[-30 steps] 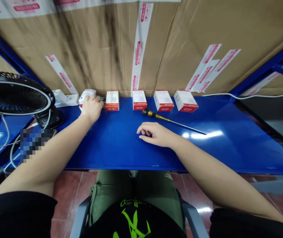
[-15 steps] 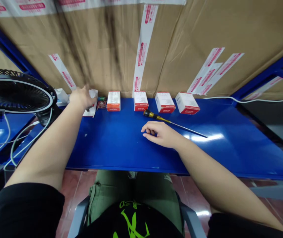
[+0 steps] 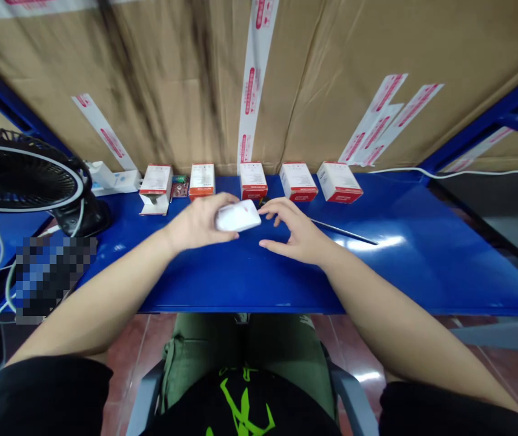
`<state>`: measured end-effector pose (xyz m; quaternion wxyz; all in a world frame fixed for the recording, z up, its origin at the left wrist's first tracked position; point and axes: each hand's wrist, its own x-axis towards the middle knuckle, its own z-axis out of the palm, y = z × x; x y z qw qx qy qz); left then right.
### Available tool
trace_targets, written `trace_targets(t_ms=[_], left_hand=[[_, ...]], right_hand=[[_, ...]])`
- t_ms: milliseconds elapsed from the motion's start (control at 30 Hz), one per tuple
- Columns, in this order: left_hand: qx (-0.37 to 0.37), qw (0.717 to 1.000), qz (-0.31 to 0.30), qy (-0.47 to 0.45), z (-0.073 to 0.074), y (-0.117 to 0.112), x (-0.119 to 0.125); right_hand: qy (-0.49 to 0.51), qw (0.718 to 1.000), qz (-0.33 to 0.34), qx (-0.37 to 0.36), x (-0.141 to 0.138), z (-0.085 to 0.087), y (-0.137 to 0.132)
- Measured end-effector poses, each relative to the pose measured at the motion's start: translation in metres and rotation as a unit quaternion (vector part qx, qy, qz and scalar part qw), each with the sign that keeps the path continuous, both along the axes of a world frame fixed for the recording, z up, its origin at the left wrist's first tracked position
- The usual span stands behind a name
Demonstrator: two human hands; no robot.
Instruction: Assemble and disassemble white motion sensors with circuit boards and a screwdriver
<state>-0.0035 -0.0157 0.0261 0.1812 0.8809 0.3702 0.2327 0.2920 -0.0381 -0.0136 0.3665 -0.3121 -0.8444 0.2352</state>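
Observation:
My left hand (image 3: 197, 223) is closed around a small white rounded device (image 3: 237, 216), held just above the blue table (image 3: 422, 266) near its middle. My right hand (image 3: 295, 233) hovers beside the device's right end with its fingers spread and curled, its fingertips close to it. A yellow-handled screwdriver (image 3: 345, 232) lies on the table behind my right hand, its handle mostly hidden. Along the back edge stands a row of several small red-and-white boxes (image 3: 253, 180); the leftmost box (image 3: 155, 188) is open. A small circuit board (image 3: 179, 186) lies between two of them.
A black desk fan (image 3: 22, 178) stands at the left with white cables below it. A white power strip (image 3: 113, 179) lies behind the fan. Taped cardboard (image 3: 186, 79) lines the back. A white cable (image 3: 468, 174) runs along the right back edge.
My left hand left the open box at the back left and came to the table's middle with the white device. My right hand lifted off the table toward the device.

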Motion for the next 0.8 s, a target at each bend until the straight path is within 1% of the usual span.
trace_targets(t_ms=[67, 167, 233, 300, 433, 533, 667, 800], left_hand=[[0.003, 0.999, -0.032, -0.015, -0.020, -0.005, 0.015], [0.016, 0.998, -0.048, -0.039, -0.043, -0.005, 0.025], [0.020, 0.997, -0.055, -0.054, -0.053, -0.004, 0.026], [0.019, 0.996, -0.059, -0.060, -0.059, -0.003, 0.026], [0.023, 0.997, -0.054, -0.048, -0.064, -0.005, 0.024], [0.025, 0.997, -0.050, -0.048, -0.064, -0.007, 0.022], [-0.005, 0.996, -0.041, -0.079, -0.064, -0.007, 0.019], [-0.019, 0.993, -0.051, -0.102, -0.064, -0.006, 0.018]], right_hand=[[0.006, 1.000, 0.012, 0.002, 0.001, -0.002, 0.002], [-0.029, 0.999, 0.019, -0.016, 0.004, -0.005, 0.007], [-0.063, 0.997, 0.011, -0.033, 0.005, -0.005, 0.009], [-0.089, 0.995, 0.005, -0.050, 0.006, -0.004, 0.011], [-0.105, 0.991, 0.025, -0.073, 0.007, -0.001, 0.013], [-0.104, 0.992, 0.031, -0.069, 0.010, 0.002, 0.012], [-0.115, 0.991, 0.039, -0.059, 0.013, 0.006, 0.010], [-0.117, 0.991, 0.042, -0.052, 0.012, 0.007, 0.009]])
